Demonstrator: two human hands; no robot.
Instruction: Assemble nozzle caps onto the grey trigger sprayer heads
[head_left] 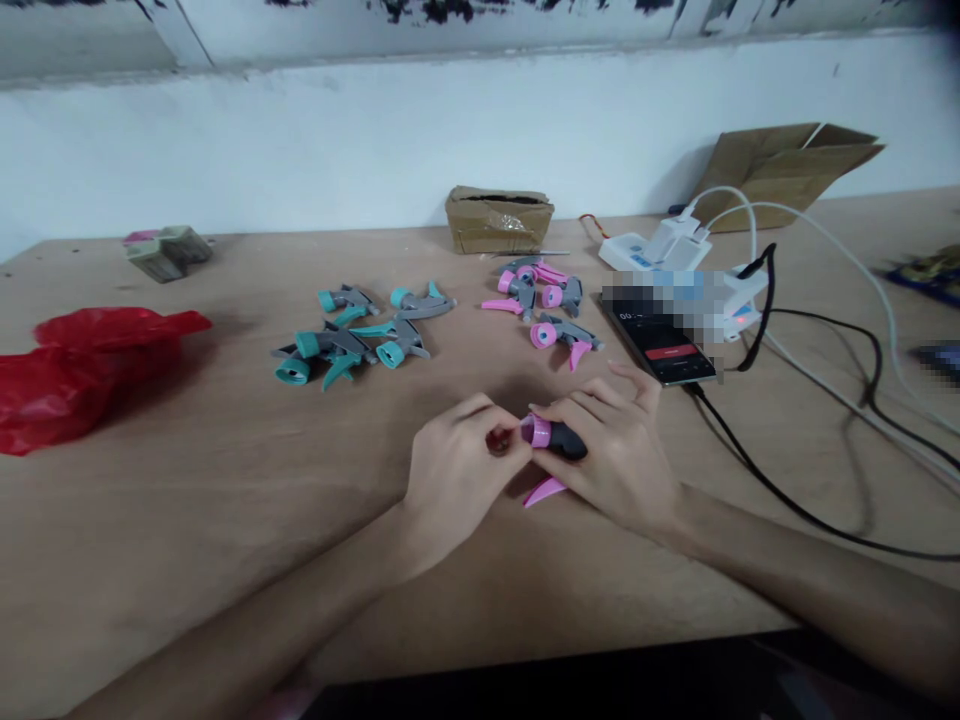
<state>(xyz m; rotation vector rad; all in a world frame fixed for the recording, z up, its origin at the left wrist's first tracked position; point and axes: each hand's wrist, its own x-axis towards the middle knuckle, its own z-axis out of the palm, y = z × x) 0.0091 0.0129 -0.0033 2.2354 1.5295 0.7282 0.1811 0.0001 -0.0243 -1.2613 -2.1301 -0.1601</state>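
A pink and dark grey trigger spray head (pixel 566 440) is gripped by my right hand (pixel 619 450), its pink collar facing left and its pink trigger pointing down towards me. My left hand (pixel 461 465) is closed in a pinch, with its thumb and fingertips against the open end of the collar. Whatever lies between those fingertips is hidden or too small to make out. Beyond my hands lies a group of pink and grey trigger spray heads (pixel 555 335). Farther left sits a cluster of teal and grey spray heads (pixel 330 350).
A phone (pixel 660 340) and a white power strip (pixel 637 255) with trailing cables lie at right. Two cardboard boxes, a small one (pixel 499 222) and a larger one (pixel 780 175), stand by the wall. A red plastic bag (pixel 97 365) and a greenish block (pixel 166 252) are at left.
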